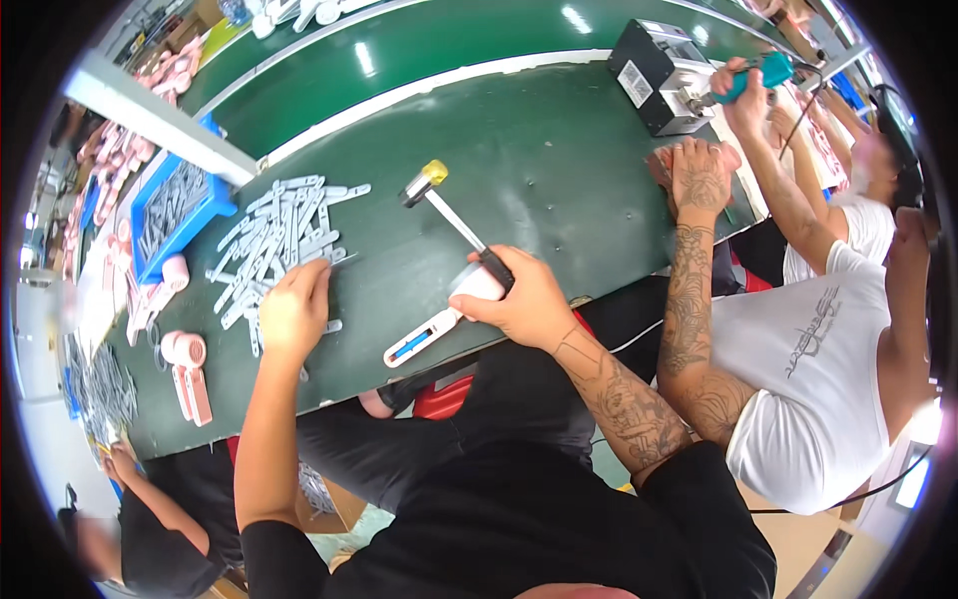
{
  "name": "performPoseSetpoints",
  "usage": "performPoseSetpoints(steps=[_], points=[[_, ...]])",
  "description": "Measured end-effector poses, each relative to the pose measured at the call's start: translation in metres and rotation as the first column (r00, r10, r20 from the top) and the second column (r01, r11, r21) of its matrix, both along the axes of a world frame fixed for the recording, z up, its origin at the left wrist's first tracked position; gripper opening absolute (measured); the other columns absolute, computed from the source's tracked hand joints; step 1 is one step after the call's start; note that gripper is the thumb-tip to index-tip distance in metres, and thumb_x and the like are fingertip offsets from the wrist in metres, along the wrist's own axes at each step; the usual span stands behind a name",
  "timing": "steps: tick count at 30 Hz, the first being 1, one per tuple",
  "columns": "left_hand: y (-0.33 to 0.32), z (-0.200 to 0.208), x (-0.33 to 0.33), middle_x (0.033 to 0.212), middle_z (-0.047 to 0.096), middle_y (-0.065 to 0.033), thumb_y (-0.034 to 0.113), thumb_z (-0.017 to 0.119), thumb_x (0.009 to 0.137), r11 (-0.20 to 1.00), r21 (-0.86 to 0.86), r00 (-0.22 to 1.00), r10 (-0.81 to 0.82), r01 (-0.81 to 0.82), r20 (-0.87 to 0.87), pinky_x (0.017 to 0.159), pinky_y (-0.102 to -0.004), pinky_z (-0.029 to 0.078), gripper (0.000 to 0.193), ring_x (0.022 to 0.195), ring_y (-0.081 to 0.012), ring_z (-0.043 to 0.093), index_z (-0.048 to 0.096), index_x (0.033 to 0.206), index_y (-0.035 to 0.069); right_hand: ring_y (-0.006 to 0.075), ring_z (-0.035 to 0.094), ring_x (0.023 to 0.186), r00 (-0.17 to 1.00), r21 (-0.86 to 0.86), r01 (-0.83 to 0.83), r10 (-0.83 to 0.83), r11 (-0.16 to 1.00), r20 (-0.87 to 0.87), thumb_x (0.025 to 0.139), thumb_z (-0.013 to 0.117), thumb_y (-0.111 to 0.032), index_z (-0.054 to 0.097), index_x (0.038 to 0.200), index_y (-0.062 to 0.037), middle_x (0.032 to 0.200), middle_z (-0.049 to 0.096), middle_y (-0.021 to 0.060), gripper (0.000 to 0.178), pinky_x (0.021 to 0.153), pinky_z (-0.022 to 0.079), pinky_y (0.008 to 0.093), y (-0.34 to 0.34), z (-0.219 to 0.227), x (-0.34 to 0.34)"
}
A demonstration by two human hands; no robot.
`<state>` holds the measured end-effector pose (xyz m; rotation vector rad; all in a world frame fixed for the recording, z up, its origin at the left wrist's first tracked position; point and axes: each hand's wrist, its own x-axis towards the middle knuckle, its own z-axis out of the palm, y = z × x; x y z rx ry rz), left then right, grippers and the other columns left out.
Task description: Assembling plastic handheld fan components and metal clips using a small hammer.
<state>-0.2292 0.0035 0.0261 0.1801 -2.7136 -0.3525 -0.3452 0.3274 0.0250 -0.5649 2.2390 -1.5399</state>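
My right hand is closed around the black grip of a small hammer. Its yellow-and-metal head points up and away over the green tabletop. The same hand also holds a pale pink plastic handle part, whose long slot shows a blue strip inside. That part lies at the table's near edge, its upper end partly hidden by my fingers. To the left, my left hand has its fingers pinched together at the near right side of a pile of grey strips. A thin pale piece pokes out from its fingertips.
Left of the pile stands a blue bin of grey parts, with pink handle parts nearer. On the right, a co-worker in a white shirt holds a teal power tool at a black box-shaped machine. Another person works at far left.
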Motion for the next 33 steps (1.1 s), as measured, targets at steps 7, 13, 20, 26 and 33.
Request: performPoseSetpoints(steps=[7, 13, 20, 26, 33], points=[[0.041, 0.011, 0.042, 0.102, 0.079, -0.0152, 0.001, 0.071, 0.105, 0.731, 0.675, 0.985, 0.028, 0.098, -0.173, 0.067, -0.0280, 0.059, 0.011, 0.079, -0.0166, 0.076, 0.066, 0.114, -0.003, 0.0239, 0.074, 0.094, 0.994, 0.040, 0.094, -0.092, 0.995, -0.065, 0.078, 0.097, -0.039, 0.072, 0.121, 0.0017, 0.104, 0.074, 0.0139, 0.065, 0.086, 0.059, 0.0364, -0.012, -0.002, 0.003], [0.073, 0.022, 0.025, 0.107, 0.077, -0.0138, -0.006, 0.071, 0.098, 0.919, 0.387, 0.994, -0.033, 0.071, -0.105, 0.086, -0.0348, 0.060, 0.031, 0.103, -0.0255, 0.077, 0.069, 0.129, -0.002, 0.0166, 0.073, 0.088, 0.990, -0.009, 0.110, -0.110, 0.994, -0.091, 0.082, 0.097, -0.025, 0.069, 0.121, 0.0027, 0.100, 0.076, 0.0103, 0.055, 0.079, 0.061, 0.0350, -0.036, -0.018, -0.012], [0.102, 0.007, -0.002, 0.102, 0.079, -0.0122, 0.002, 0.084, 0.088, 0.929, 0.308, 0.964, -0.138, 0.206, -0.229, 0.080, -0.0415, 0.060, 0.022, 0.093, -0.0334, 0.075, 0.078, 0.109, 0.004, 0.0209, 0.076, 0.089, 0.985, -0.086, 0.159, -0.153, 0.983, 0.074, 0.080, 0.096, -0.032, 0.070, 0.123, 0.0052, 0.105, 0.076, 0.0162, 0.062, 0.081, 0.060, 0.0350, -0.036, -0.014, -0.015], [0.117, -0.002, -0.003, 0.096, 0.076, -0.0046, 0.005, 0.088, 0.083, 0.956, 0.271, 0.961, -0.034, 0.111, -0.273, 0.077, -0.0393, 0.057, 0.020, 0.087, -0.0279, 0.069, 0.082, 0.103, 0.009, 0.0125, 0.075, 0.081, 0.992, -0.040, 0.108, -0.110, 0.993, -0.065, 0.090, 0.092, -0.017, 0.065, 0.127, 0.0086, 0.098, 0.077, 0.0105, 0.052, 0.074, 0.060, 0.0270, -0.037, -0.019, -0.015], [0.119, -0.004, -0.005, 0.100, 0.077, 0.0005, 0.012, 0.087, 0.085, 0.956, 0.281, 0.965, -0.010, 0.086, -0.262, 0.086, -0.0417, 0.052, 0.014, 0.094, -0.0283, 0.069, 0.083, 0.099, 0.012, 0.0132, 0.076, 0.082, 0.993, -0.080, 0.105, -0.108, 0.991, -0.037, 0.090, 0.092, -0.015, 0.065, 0.127, 0.0089, 0.099, 0.077, 0.0111, 0.052, 0.075, 0.061, 0.0274, -0.036, -0.019, -0.015]])
